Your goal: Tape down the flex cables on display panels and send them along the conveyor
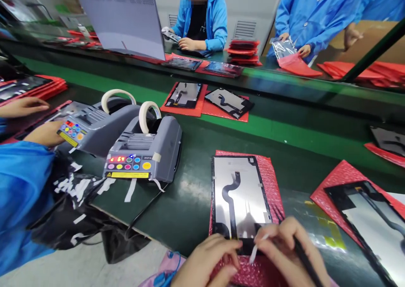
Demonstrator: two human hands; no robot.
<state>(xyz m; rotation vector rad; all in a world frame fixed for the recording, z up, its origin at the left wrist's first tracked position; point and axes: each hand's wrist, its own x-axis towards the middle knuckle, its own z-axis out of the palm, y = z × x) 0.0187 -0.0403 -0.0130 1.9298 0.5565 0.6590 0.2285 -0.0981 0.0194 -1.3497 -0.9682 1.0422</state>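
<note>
Lying face down on a red bubble-wrap sleeve, the display panel sits at the near edge of the dark green worktop, its silvery back and a black flex cable turned up. Both of the person's hands meet at the panel's near end. The left hand rests on the sleeve with its fingertips touching the panel's lower edge, fingers curled close together but not closed around anything. The right hand has its grip pinching a small white strip between thumb and forefinger, right at the panel's bottom edge, while a thin black tool lies tucked along the same hand.

To the right, well apart, another panel lies on its own red sleeve. To the left stand two grey tape dispensers, each carrying a roll of pale tape and a row of coloured buttons, with cut strips hanging from the front of the nearer one. A co-worker's blue sleeve and hand reach to the farther dispenser. Beyond, two more panels rest on red sleeves along a green strip, and across the line two people in blue coats work beside a stack of red sleeves.
</note>
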